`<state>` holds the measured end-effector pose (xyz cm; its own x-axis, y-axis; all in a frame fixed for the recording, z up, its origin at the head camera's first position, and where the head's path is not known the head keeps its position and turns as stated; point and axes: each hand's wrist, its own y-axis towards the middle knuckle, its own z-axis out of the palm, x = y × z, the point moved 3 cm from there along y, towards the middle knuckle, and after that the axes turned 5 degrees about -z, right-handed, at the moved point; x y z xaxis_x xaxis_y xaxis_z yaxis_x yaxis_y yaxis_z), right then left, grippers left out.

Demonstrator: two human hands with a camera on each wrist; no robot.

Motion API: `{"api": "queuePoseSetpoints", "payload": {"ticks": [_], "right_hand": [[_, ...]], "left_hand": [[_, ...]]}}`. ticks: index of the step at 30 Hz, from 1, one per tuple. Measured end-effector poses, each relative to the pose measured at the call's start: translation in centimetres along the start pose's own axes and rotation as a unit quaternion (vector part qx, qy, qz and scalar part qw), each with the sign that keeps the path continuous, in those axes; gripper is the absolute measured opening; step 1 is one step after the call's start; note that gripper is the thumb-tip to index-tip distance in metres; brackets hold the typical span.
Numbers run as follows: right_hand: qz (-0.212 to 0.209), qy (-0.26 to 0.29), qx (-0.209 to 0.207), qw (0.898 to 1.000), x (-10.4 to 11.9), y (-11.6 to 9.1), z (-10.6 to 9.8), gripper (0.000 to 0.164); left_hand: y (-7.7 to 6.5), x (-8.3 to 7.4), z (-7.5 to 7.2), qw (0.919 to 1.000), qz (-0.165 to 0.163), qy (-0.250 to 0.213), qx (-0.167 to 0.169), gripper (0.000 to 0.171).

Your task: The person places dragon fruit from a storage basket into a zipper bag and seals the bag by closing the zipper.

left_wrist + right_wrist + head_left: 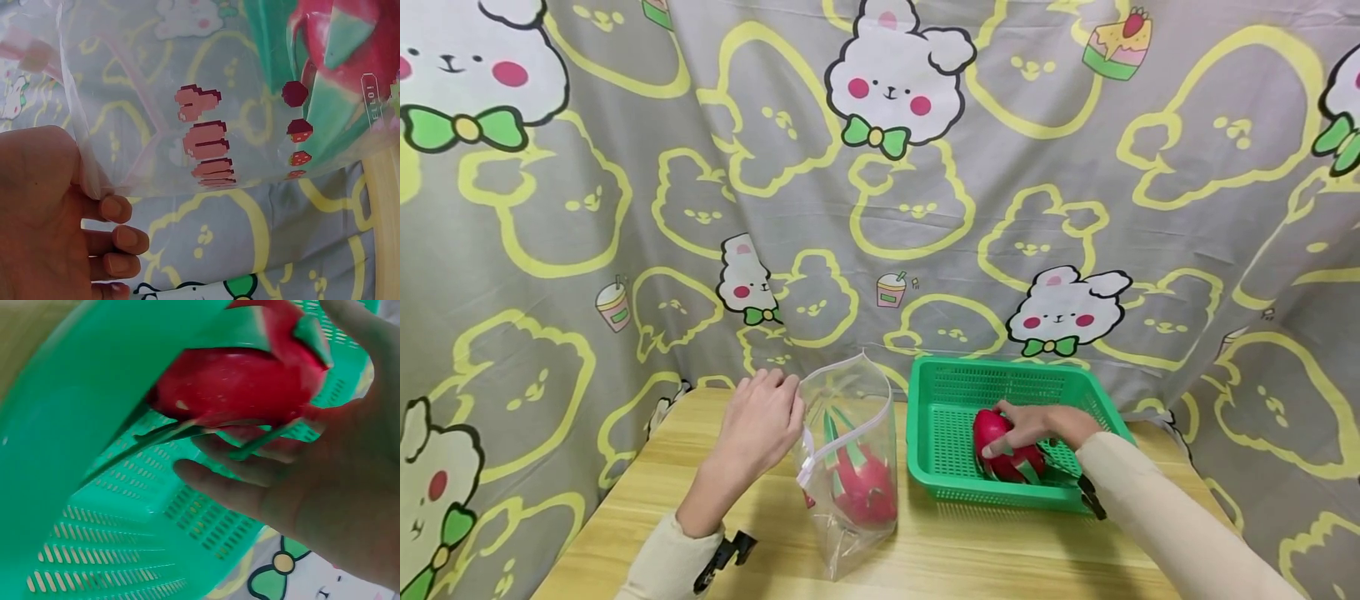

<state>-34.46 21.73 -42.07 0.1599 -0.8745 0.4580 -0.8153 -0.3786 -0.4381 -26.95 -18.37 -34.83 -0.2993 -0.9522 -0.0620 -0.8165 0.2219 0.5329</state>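
A clear zip bag (842, 546) stands upright on the table with its mouth open. Inside it lies a red dragon fruit (867, 492) with green leafy tips. My left hand (763, 421) pinches the bag's rim; in the left wrist view, the other fingers of that hand (40, 212) curl below the edge. To the right, my right hand (1037, 425) grips another dragon fruit (990, 429) inside a green plastic basket (925, 477). The right wrist view shows this fruit (231, 387) against the palm, with fingers reaching behind it; part of it is hidden by the basket's rim.
The wooden table (647, 467) holds the bag and the basket side by side. Behind it hangs a grey curtain (820, 225) printed with rabbits and yellow outlines. The basket has raised, perforated walls around the fruit.
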Motion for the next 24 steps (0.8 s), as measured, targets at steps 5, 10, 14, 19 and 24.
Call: {"api": "queuePoseSetpoints", "payload": {"ticks": [5,10,14,19,24], "right_hand": [[0.048,0.039,0.024,0.998,-0.82,0.25,0.69,0.106],[0.054,0.048,0.023,0.997,-0.83,0.35,0.8,0.109],[0.049,0.033,0.018,0.998,-0.6,0.57,0.75,0.107],[0.044,0.015,0.018,0.999,-0.39,0.83,0.66,0.104],[0.046,0.003,0.02,0.999,-0.4,0.72,0.59,0.106]], "left_hand": [[-0.18,-0.18,0.15,1.0,-0.001,0.003,0.007,0.022],[-0.15,-0.21,0.17,1.0,0.0,0.001,0.001,0.021],[-0.18,-0.18,0.17,1.0,0.0,0.003,0.001,0.02],[-0.22,-0.15,0.14,1.0,0.0,0.006,0.0,0.021],[-0.23,-0.16,0.17,1.0,0.004,0.006,-0.004,0.022]]}}
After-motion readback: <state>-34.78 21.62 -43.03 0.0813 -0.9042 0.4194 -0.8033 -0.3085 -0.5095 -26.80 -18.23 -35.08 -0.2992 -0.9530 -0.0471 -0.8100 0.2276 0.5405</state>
